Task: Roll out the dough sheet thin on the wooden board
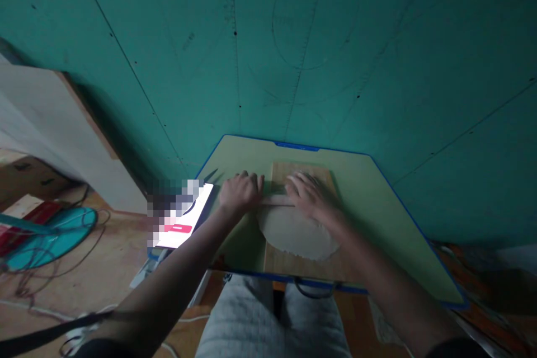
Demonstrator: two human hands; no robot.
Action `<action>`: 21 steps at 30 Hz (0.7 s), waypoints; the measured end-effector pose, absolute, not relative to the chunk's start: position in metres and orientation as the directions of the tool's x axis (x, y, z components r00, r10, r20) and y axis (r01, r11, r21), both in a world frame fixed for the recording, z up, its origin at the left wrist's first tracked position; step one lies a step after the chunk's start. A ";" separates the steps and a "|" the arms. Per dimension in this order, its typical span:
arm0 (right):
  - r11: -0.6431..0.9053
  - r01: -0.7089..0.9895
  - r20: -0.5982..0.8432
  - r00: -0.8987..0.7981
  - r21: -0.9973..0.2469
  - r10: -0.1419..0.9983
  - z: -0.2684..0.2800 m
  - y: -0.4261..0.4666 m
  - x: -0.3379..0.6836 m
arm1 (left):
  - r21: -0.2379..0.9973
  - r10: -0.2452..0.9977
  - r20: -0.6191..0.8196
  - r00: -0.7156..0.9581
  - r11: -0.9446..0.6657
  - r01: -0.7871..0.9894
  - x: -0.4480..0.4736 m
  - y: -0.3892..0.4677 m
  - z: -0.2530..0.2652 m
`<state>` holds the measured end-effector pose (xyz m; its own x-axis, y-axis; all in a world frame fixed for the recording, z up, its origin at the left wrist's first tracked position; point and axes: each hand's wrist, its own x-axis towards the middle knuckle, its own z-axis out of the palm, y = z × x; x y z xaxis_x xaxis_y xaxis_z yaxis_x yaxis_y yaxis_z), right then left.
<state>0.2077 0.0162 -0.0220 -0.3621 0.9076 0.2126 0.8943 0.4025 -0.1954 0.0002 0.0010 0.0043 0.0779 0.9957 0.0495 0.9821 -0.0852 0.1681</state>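
A pale rolling pin (278, 200) lies across the far part of a flat, rounded sheet of dough (296, 232). My left hand (242, 193) is closed over the pin's left end, knuckles up. Farther right, my right hand (308, 194) curves over the pin, its fingers slightly blurred and covering that end. Under the dough is a wooden board (279, 263), its grain showing at the near and far ends. The dough's far edge is hidden by the pin and hands.
The wooden board rests on a pale green, blue-rimmed tabletop (369, 196) against a green wall (335, 56). By its left edge is a lit screen (197, 215), partly pixelated, with a dark pointed object (211, 175) beyond. Cables (62, 265) trail over the floor at left.
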 end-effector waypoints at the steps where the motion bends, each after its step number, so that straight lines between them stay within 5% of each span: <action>1: 0.389 0.900 0.198 -0.353 -0.196 0.915 -0.020 0.023 0.207 | 0.183 0.998 0.032 0.056 -0.061 0.981 0.000 0.009 0.004; 14: 0.375 0.913 0.171 -0.348 -0.159 0.922 -0.014 0.010 0.201 | 0.154 0.999 -0.023 0.037 -0.033 0.987 0.002 0.005 0.006; 19: 0.476 0.878 0.256 -0.450 -0.044 0.855 -0.015 -0.042 0.200 | 0.125 0.975 0.141 0.171 -0.189 0.974 -0.002 -0.040 -0.003; 21: 0.496 0.867 0.273 -0.467 -0.045 0.841 -0.017 -0.055 0.202 | 0.233 0.949 0.284 0.138 -0.208 0.950 -0.007 -0.055 -0.009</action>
